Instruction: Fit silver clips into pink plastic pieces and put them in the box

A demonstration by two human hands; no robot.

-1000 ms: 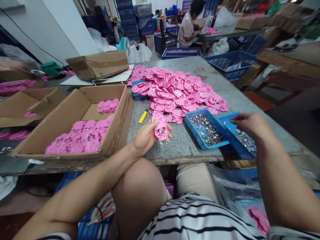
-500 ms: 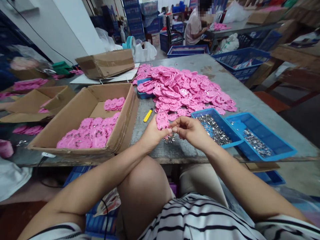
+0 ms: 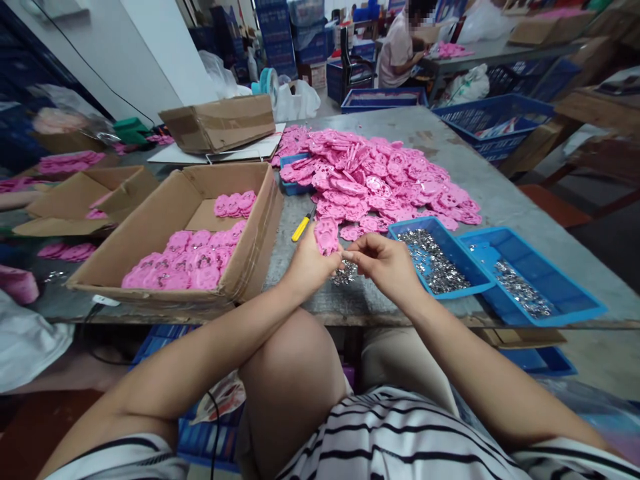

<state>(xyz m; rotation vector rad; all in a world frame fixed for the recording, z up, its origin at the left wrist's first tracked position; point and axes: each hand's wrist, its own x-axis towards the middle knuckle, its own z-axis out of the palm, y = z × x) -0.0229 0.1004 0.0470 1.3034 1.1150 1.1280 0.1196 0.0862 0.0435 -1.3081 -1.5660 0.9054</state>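
My left hand [image 3: 315, 262] is closed around a flat pink plastic piece [image 3: 327, 235] with cut-outs, held upright above the front of the table. Fingertips of my right hand [image 3: 383, 260] are pinched at the lower right edge of that piece, close to my left thumb; whatever they hold is too small to make out. Beneath both hands lies a small heap of shiny metal parts [image 3: 345, 273] on the table. A large pile of similar pink pieces [image 3: 380, 177] spreads just beyond. To the right of my right hand stands a blue tray [image 3: 480, 288] of small metal parts.
A second blue tray [image 3: 575, 308] with metal parts overlaps the first. On the left, an open cardboard box [image 3: 257, 257] contains rows of pink pieces. A yellow-handled tool [image 3: 301, 229] lies between box and pile. Another person [image 3: 395, 57] sits at a far table.
The whole view has shifted slightly to the right. My left hand has turned the pink piece a little, and my right fingertips remain pinched beside it.
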